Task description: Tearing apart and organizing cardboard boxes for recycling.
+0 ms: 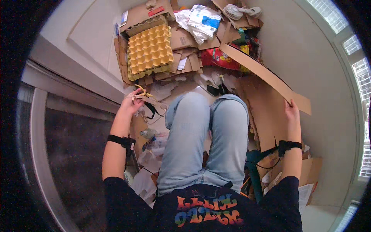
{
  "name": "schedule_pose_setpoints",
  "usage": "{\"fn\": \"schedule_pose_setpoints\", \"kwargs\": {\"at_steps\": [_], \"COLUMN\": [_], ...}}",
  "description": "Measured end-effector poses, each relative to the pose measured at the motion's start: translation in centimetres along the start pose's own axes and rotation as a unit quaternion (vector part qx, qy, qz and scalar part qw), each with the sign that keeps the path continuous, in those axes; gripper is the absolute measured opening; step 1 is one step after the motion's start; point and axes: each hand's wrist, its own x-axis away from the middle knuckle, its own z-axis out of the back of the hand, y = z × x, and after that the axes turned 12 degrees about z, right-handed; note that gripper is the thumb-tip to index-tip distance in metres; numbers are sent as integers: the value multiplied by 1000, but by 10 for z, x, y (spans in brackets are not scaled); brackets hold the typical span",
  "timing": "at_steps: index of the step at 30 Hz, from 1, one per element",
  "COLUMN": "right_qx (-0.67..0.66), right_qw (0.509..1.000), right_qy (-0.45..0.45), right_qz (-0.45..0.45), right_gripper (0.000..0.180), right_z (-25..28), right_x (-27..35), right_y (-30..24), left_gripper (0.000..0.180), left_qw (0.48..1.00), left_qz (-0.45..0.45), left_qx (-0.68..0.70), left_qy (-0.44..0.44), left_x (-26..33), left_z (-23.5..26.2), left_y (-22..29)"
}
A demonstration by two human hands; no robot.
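Observation:
My right hand is closed on the near end of a long brown cardboard strip, thumb and fingers pinching its edge. The strip slants from there up to the far left, toward the heap. On the other side, my left hand is closed around thin tan and yellow strips, whose material I cannot make out. A black strap hangs just beside that hand. Both forearms wear black bands, and my knees in pale jeans lie between the hands.
Ahead is a heap with yellow egg trays, flattened cardboard, a white plastic bag, a red package and a small white fan. Plastic bottles lie left of my legs. A large cardboard sheet leans at right.

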Motion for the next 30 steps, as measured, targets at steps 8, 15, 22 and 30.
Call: {"fn": "schedule_pose_setpoints", "kwargs": {"at_steps": [8, 15, 22, 30], "right_qx": [202, 349, 465, 420], "right_qw": [972, 928, 857, 835], "right_qy": [59, 88, 138, -304], "right_qz": [106, 99, 174, 183], "right_gripper": [29, 31, 57, 49], "right_z": [93, 308, 236, -101], "right_x": [-62, -151, -106, 93], "right_y": [-41, -79, 1, 43], "left_gripper": [27, 28, 32, 40], "left_qw": [994, 972, 952, 870], "left_qz": [-81, -141, -146, -175], "left_qx": [-71, -186, -268, -418], "left_qy": [6, -35, 29, -196], "left_x": [34, 44, 62, 99], "left_z": [4, -77, -157, -239], "left_y": [53, 67, 59, 51]}}
